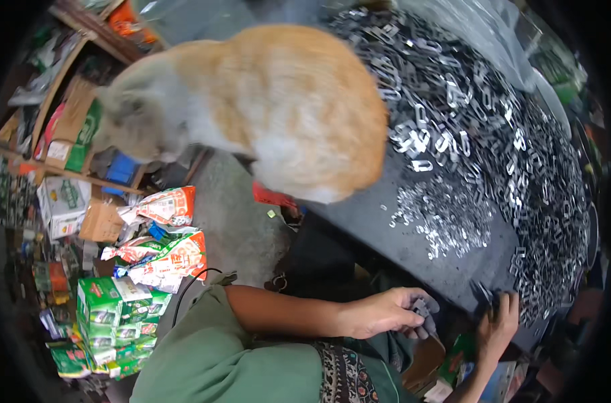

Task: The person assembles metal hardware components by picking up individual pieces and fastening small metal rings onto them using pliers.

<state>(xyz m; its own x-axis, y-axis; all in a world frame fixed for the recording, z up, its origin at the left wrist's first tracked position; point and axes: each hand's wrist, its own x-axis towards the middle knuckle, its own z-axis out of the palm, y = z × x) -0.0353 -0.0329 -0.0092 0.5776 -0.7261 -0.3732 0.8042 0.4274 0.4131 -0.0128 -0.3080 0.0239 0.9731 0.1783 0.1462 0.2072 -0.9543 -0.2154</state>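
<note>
My left hand (385,313) is closed around several small grey metal pieces (421,309), held in front of my lap by the table's near edge. Dark coverings or stains show on its fingertips. My right hand (499,326) is at the table edge, its fingers bent over a small dark metal piece (481,291) that is blurred by motion. Beyond it spreads a large heap of dark, flat metal links (480,127), which curves down the right side of the table. A smaller pile of tiny shiny parts (446,218) lies nearer, left of that heap.
An orange and white cat (299,107), blurred, stands across the table's left end (366,221). Clear plastic sheeting (480,33) borders the heap's far side. On the floor at left are green cartons (110,316), red and white bags (174,258) and a wooden shelf (63,74). A cardboard box (426,363) stands below my hands.
</note>
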